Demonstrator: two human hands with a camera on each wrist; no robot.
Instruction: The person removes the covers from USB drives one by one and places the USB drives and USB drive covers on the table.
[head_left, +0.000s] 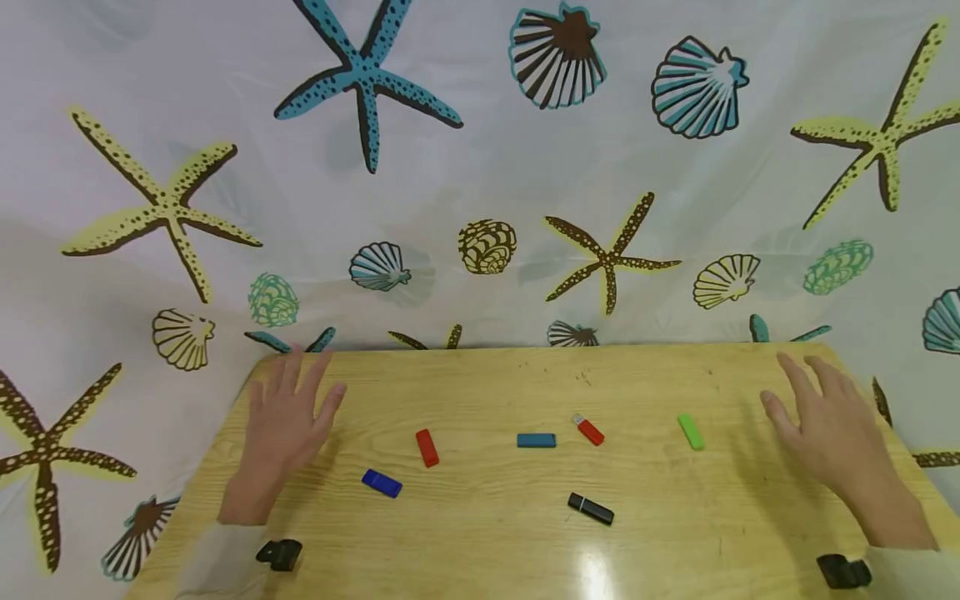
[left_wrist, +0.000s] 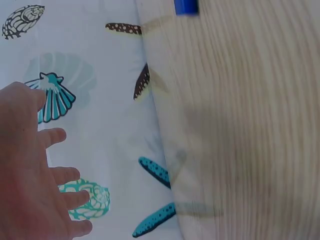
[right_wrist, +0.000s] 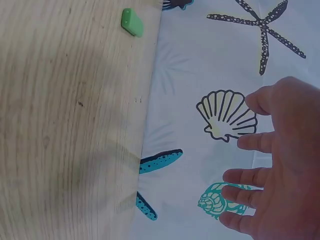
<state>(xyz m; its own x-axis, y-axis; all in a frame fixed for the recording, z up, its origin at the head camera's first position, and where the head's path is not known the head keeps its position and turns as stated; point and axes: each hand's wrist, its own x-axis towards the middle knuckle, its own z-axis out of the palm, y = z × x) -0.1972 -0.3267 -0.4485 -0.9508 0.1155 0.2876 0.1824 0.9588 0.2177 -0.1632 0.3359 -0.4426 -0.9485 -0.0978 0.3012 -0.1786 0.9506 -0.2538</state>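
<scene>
My left hand [head_left: 283,421] hovers with spread fingers over the table's left side, holding nothing. Nearest to it lies a dark blue USB stick [head_left: 382,483], with a red USB stick [head_left: 427,447] a bit farther right. Over the right side my right hand [head_left: 836,433] is also held up, fingers apart and nothing in it. Closest to that hand is a light green USB stick [head_left: 691,432]. Between the hands are a teal-blue USB stick [head_left: 536,440], a red USB stick with its metal plug showing [head_left: 589,430], and a black USB stick [head_left: 591,508].
The wooden table [head_left: 480,550] carries the scattered sticks. Behind it and at both sides hangs a white curtain [head_left: 480,167] printed with starfish and shells; it meets the table's back edge. A small black strap piece [head_left: 281,555] sits at the left wrist, another black piece [head_left: 844,572] at the right.
</scene>
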